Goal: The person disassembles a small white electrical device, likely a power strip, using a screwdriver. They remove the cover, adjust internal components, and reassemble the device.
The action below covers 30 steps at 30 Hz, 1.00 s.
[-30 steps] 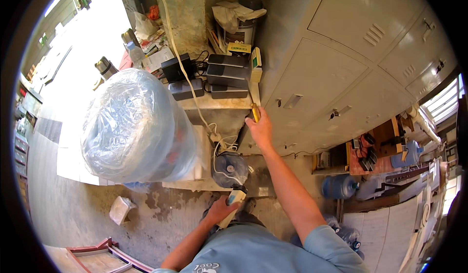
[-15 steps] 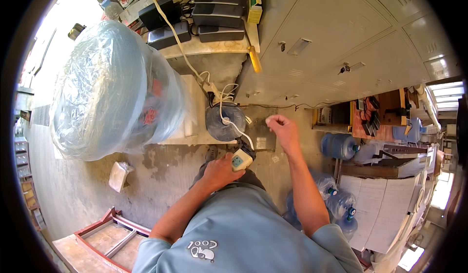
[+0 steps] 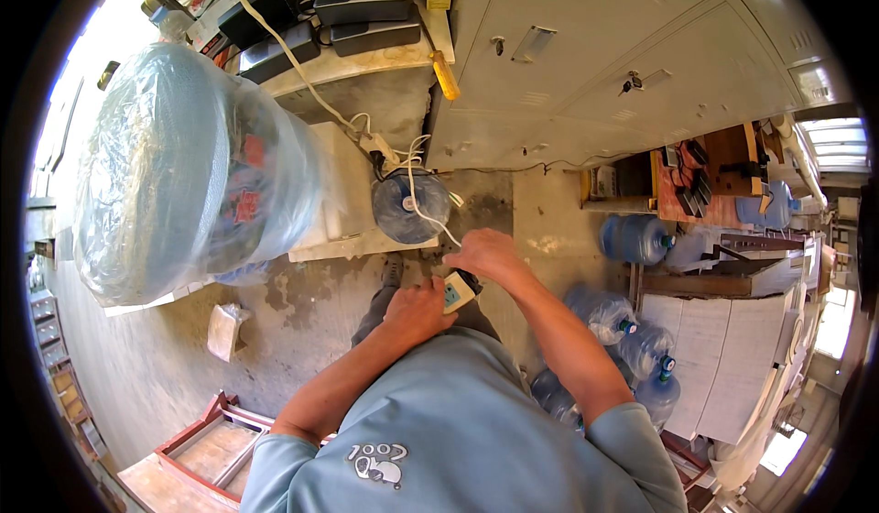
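My left hand (image 3: 416,311) is closed around a pale power strip (image 3: 455,291) with green socket faces, just in front of my body. Over the strip's far end, my right hand (image 3: 487,256) is curled with its fingertips bunched together. A white cord (image 3: 427,212) runs in under this hand; whether the fingers grip it is hidden. Beyond my hands, an upright blue water jug (image 3: 411,205) stands on the floor with the cord draped across its top. Behind the jug, the cord lies near a white plug block (image 3: 376,147).
A large plastic-wrapped water bottle (image 3: 183,174) stands at left by a white box (image 3: 337,183). Grey lockers (image 3: 586,64) fill the far right, and black devices (image 3: 371,9) sit on a shelf (image 3: 366,71). More water bottles (image 3: 634,239) lie at right; a red-framed piece (image 3: 215,444) is lower left.
My right hand has swung left and inward from open space to the power strip. My left hand still holds the strip. The whole view has shifted slightly.
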Motion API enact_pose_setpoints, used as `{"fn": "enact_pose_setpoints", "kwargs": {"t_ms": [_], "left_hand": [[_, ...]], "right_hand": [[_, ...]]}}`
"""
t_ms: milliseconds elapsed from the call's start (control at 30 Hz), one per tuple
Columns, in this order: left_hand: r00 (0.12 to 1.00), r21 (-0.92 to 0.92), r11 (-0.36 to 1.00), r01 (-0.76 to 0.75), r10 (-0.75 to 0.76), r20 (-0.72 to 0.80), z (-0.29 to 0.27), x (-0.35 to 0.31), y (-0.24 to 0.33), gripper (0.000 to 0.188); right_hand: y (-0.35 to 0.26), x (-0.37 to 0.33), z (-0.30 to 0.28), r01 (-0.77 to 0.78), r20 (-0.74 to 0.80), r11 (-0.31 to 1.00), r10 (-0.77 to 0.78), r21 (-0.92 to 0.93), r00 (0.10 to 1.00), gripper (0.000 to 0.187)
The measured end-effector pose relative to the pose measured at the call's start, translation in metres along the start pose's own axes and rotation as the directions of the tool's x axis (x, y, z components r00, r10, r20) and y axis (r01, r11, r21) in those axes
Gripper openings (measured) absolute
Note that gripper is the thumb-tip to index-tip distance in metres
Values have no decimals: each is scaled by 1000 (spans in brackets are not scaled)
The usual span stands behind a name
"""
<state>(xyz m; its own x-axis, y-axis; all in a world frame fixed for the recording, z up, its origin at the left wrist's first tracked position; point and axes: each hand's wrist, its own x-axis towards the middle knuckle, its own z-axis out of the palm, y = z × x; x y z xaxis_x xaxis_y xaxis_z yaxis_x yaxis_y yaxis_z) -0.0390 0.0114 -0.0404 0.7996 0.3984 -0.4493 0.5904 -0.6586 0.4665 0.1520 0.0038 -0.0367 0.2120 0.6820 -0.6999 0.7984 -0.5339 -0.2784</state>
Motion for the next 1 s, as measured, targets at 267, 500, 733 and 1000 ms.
{"fn": "enact_pose_setpoints", "kwargs": {"t_ms": [267, 500, 733, 1000], "left_hand": [[999, 41, 999, -33, 32, 9, 8, -1, 0, 65], [998, 40, 999, 21, -23, 51, 7, -2, -4, 69], [993, 15, 994, 111, -112, 47, 1, -6, -7, 74], [982, -62, 981, 181, -178, 56, -1, -7, -10, 75]], "right_hand": [[1, 15, 16, -3, 35, 997, 6, -83, 999, 42], [7, 6, 10, 76, -51, 969, -65, 234, 997, 32], [22, -16, 34, 174, -421, 887, 26, 428, 906, 27], [50, -28, 70, 210, -236, 119, 269, 970, 934, 13]]}}
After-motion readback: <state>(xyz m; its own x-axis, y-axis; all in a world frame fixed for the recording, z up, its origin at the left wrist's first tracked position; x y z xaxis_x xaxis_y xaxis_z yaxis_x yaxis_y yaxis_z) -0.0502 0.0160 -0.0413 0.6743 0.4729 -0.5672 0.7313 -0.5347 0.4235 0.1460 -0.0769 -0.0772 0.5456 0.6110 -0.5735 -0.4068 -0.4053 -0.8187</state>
